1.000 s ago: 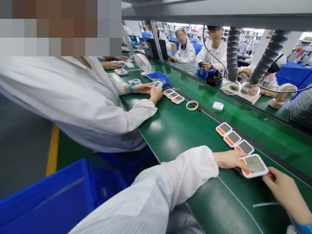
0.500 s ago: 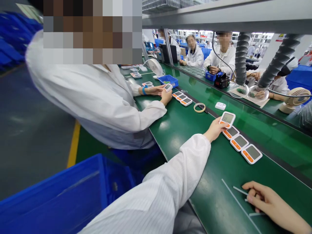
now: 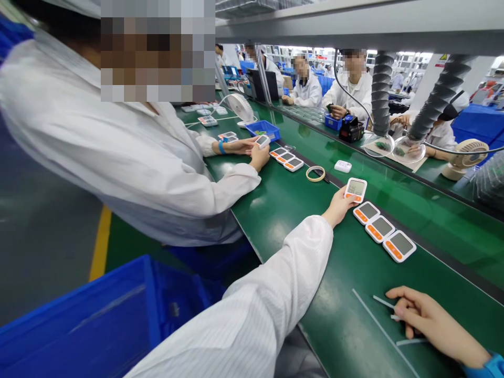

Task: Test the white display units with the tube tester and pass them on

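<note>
My left hand (image 3: pixel 337 206) reaches out and grips a white digital display unit (image 3: pixel 355 190) with orange buttons by its lower edge, screen facing me; faint digits show on it. Just nearer, three similar units (image 3: pixel 380 229) lie face up in a slanting row on the green table (image 3: pixel 287 210). At the lower right, my right hand (image 3: pixel 423 317) rests low over the table, forefinger stretched and the other fingers loosely bent, nothing visible in it. Thin pale strips (image 3: pixel 386 332) lie on the surface beside and partly under it.
A co-worker in a white coat (image 3: pixel 149 173) on the left holds a similar unit (image 3: pixel 262 142). A tape roll (image 3: pixel 315 174) lies beyond my left hand, and a white device (image 3: pixel 343 166) on the green belt. A blue crate (image 3: pixel 79 320) stands at lower left; ducts (image 3: pixel 381 94) hang overhead.
My left hand has moved the display unit slightly away from the row, leaving a gap. The white device on the belt has shifted farther left. My right hand has barely moved.
</note>
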Demonstrator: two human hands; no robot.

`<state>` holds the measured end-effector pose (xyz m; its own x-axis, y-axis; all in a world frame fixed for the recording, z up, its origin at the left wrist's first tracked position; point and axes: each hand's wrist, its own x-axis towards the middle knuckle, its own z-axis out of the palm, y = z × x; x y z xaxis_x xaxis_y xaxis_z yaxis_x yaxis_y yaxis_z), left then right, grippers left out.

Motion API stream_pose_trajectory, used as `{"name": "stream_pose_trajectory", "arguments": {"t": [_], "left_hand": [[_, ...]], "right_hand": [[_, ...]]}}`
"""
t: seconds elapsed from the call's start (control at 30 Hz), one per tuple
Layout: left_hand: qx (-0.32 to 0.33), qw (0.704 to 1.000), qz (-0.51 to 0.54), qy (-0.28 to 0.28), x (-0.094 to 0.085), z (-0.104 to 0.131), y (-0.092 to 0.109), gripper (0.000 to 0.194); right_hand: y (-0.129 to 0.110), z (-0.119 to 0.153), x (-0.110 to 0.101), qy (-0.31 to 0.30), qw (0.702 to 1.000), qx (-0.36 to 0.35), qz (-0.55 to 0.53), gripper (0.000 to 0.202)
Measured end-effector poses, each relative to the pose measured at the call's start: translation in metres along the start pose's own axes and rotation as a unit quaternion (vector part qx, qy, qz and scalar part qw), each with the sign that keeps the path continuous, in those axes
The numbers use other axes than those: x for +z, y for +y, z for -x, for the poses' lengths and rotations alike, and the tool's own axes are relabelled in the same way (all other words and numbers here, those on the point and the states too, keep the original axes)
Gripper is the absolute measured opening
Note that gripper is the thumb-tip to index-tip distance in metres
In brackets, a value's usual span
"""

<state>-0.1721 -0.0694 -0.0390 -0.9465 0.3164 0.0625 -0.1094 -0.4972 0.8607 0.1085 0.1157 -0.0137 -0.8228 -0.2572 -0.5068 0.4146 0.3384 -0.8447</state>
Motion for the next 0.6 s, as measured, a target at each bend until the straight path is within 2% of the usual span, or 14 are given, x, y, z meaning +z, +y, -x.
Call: {"name": "stream_pose_trajectory", "arguments": {"t": [0.17,0.33,0.5,0.6], "left_hand": [[0.014,0.998,-0.054,0.020,-0.003,-0.002,-0.001,0.051],[0.043,0.985,-0.153,0.070,-0.009,-0.009,-0.007,0.046],[0.085,0.947,-0.302,0.075,-0.014,-0.009,-0.007,0.032],[0.099,0.913,-0.390,0.061,-0.014,-0.007,-0.004,0.033]], "right_hand": [[-0.002,0.000,0.000,0.003,1.000,0.004,0.004,0.061],[-0.004,0.001,0.000,0.006,1.000,0.005,0.006,0.061],[-0.001,0.000,-0.001,0.009,1.000,-0.002,0.006,0.059],[0.000,0.000,-0.001,0.013,1.000,-0.006,0.006,0.057]]}}
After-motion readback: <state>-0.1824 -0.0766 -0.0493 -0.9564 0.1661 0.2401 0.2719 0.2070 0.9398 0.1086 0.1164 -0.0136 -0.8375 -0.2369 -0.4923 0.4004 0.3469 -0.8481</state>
